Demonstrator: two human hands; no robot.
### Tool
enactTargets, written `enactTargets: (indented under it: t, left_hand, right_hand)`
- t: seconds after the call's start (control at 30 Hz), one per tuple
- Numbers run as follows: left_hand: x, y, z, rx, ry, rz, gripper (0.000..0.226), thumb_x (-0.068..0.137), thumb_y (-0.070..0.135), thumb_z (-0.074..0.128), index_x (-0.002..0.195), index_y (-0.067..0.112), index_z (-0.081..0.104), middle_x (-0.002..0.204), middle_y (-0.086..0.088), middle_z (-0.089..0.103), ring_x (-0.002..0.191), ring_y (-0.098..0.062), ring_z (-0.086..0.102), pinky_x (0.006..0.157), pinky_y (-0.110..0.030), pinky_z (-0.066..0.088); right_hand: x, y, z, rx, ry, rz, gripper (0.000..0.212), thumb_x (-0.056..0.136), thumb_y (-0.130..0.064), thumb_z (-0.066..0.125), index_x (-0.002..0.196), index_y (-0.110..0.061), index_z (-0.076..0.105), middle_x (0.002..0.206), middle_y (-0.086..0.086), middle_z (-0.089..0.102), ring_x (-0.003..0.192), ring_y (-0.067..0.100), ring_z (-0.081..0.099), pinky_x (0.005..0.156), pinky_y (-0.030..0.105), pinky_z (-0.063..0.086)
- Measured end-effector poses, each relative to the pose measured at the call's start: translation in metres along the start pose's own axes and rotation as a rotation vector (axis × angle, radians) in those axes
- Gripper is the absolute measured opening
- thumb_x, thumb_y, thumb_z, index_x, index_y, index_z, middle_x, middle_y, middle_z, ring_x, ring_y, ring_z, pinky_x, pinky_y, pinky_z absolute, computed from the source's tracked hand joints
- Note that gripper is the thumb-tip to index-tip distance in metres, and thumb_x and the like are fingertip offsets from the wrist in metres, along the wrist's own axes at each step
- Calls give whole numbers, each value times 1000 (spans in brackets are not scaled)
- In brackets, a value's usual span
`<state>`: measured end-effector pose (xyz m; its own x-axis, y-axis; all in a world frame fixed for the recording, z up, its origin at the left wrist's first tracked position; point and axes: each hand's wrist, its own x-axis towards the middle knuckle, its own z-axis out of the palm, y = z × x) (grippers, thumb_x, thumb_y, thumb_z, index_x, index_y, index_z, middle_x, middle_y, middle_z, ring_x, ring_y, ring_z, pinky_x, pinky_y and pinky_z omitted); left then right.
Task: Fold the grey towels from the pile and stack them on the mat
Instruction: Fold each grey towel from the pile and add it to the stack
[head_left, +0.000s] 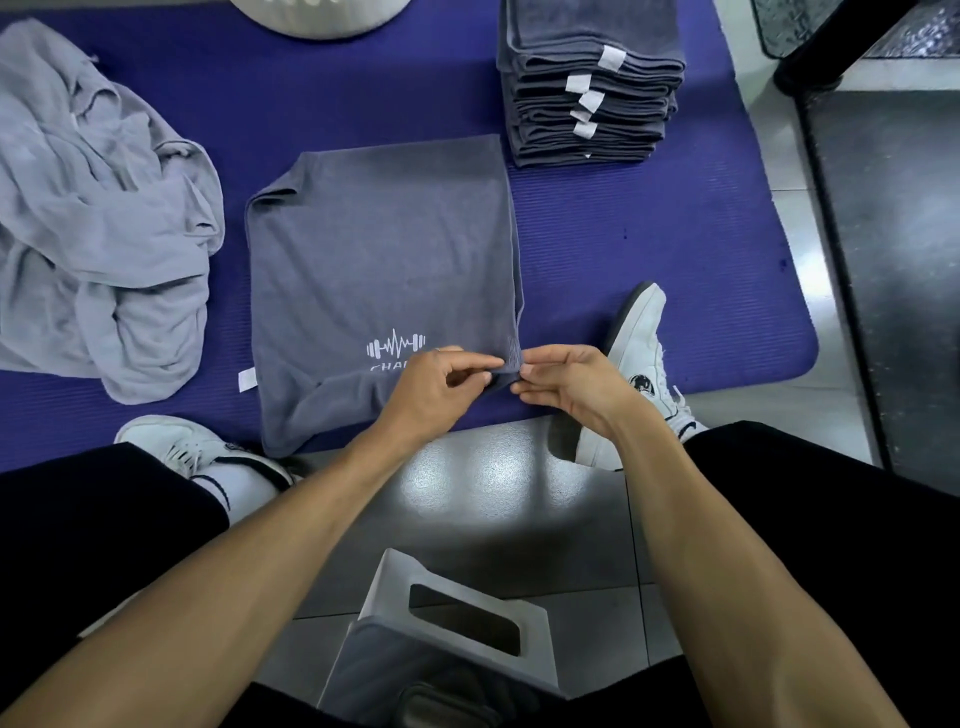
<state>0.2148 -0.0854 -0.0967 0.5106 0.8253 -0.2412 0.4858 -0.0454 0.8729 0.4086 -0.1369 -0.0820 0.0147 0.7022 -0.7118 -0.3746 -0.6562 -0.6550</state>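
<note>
Head view: towel (382, 260) corner between left fingers (480, 375) and right fingers (527, 375).

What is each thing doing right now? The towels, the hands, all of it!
Dark grey logo towel: partly folded, flat on purple mat.
Stack of dark grey towels: folded, piled neatly.
Light grey towel pile: crumpled, unfolded.
Left hand: pinching the towel's near right corner.
Right hand: pinching the same corner.
</note>
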Motion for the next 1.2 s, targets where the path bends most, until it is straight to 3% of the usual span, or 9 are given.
enactTargets:
  t: [0.17,0.37,0.53,0.67,0.8,0.9,1.0,1.1,1.2]
  left_hand:
    - [-2,3,4,32,-38,17,23,91,13,67,110,24,75,85,-2,67,73,-11,58,70,-15,42]
    - [0,4,2,90,-51,24,22,91,8,67,109,15,76,79,16,59,71,2,55,70,-9,38]
    - [0,0,-5,103,-29,11,23,90,5,65,106,16,77,85,6,65,75,1,58,72,-6,37]
    - [1,-1,-8,93,-11,7,22,88,5,68,105,15,77,82,2,63,72,-3,56,70,-7,37]
    - [2,-6,-9,76,11,-18,19,87,6,70,103,15,78,84,-3,67,74,-11,60,70,-15,43]
    - [-2,-10,-10,7,41,-89,16,88,8,69,101,14,77,92,-1,74,84,-12,68,80,-21,51]
    - [-10,-21,-16,-39,106,-208,11,90,12,68,95,19,76,90,7,74,83,-3,67,80,-14,49]
    - [-25,-43,-26,-37,192,-333,17,90,11,65,85,27,71,83,14,70,78,1,63,76,-14,46]
    - [-45,-69,-39,-70,313,-493,17,89,8,63,84,23,71,80,7,70,78,-7,63,81,-22,50]
  right_hand:
    - [-3,-4,-1,-57,-46,2,18,91,6,59,101,-2,72,91,13,76,79,22,74,72,28,60]
    - [-1,-7,3,-91,-1,21,15,92,-7,66,103,2,70,89,16,74,79,24,74,72,28,61]
    - [2,-15,14,-200,-7,46,30,87,-26,74,101,0,71,95,18,74,87,28,74,73,30,60]
    - [4,-20,19,-279,39,38,15,87,-7,72,100,1,69,91,18,75,80,25,74,71,28,61]
    - [5,-19,22,-281,55,31,5,88,-3,69,92,-4,67,79,12,73,71,19,72,68,26,60]
    - [12,-14,27,-351,164,-13,14,88,-1,67,90,-11,57,71,10,67,58,14,65,59,23,57]
    - [21,-2,37,-671,268,-215,19,88,-4,59,81,-21,52,65,-1,63,54,12,61,59,21,51]
    - [26,13,61,-923,232,-369,20,90,-4,52,87,-19,65,72,-8,65,64,11,60,67,18,49]
    - [38,33,93,-1038,188,-390,23,91,-6,48,96,-9,71,96,7,70,85,23,64,81,35,54]
